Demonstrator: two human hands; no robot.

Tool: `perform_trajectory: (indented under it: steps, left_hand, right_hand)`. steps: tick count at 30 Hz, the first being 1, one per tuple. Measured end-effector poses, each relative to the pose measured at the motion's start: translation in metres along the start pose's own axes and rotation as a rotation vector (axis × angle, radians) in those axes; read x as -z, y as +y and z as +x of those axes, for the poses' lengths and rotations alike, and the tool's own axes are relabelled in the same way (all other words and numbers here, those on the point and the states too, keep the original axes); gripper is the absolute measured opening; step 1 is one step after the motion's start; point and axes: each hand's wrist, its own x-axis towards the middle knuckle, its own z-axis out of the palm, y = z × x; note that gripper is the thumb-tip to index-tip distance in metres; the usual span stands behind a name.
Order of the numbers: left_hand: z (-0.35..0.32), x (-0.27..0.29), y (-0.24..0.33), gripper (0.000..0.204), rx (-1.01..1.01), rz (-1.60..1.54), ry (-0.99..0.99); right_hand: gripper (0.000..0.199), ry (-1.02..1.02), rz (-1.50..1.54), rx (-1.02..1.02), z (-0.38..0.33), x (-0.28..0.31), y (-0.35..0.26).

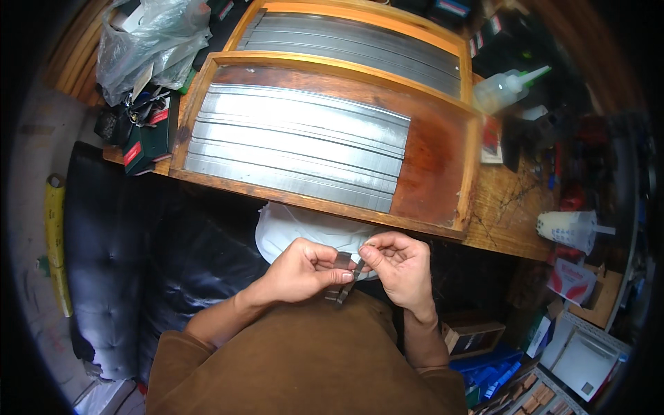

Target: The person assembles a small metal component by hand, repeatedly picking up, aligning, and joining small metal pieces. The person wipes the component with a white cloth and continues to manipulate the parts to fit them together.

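In front of my body, both hands come together just below the table's front edge. My left hand [304, 270] is closed, thumb and fingers pinching a small dark flat metal piece [342, 259]. Beside it, my right hand [401, 270] pinches the upper end of a narrow dark metal strip [358, 268], which slants down toward my lap. Whether the two pieces touch I cannot tell, and my fingers hide part of both. Past my hands lies a wooden tray [311, 203] with rows of shiny grey metal strips [297, 145] filling its left and middle.
Behind stands a second tray [360, 10] of grey strips. A squeeze bottle [498, 91] and a cup [567, 229] are at the right. At the left are a plastic bag [152, 41], keys [144, 109] and a black padded seat [111, 256]. White cloth [283, 228] hangs beyond my hands.
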Motion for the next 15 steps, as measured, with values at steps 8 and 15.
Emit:
perform_trajectory:
  steps: [8,15]
  left_hand:
    - [0.012,0.013,-0.004,0.01,0.011,-0.092,-0.12]
    - [0.021,0.016,-0.01,0.014,0.172,-0.139,-0.028]
  right_hand:
    - [0.012,-0.089,-0.088,-0.014,0.007,-0.001,0.015]
    - [0.019,0.048,-0.39,0.07,-0.022,-0.007,0.015]
